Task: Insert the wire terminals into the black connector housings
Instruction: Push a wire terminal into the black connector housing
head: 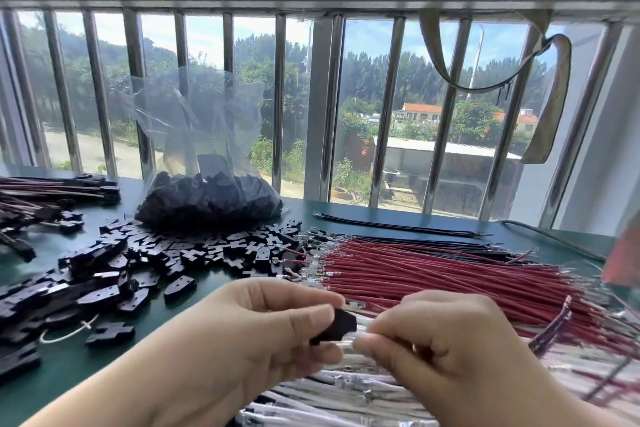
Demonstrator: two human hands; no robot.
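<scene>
My left hand (263, 333) pinches a black connector housing (337, 326) between thumb and fingers, low in the middle of the view. My right hand (446, 340) holds a white wire (358, 340) by its end, right at the housing's open side. Whether the terminal is inside the housing I cannot tell, since fingers hide it. Under both hands lies a bundle of white wires (332, 392). Red wires (433, 274) with metal terminals lie in a wide row to the right.
Loose black housings (166, 256) are heaped on the green table (104, 367) at left. A clear plastic bag (207, 198) of more housings stands behind. Finished wire assemblies (41, 198) lie far left. Black wires (398, 225) lie near the barred window.
</scene>
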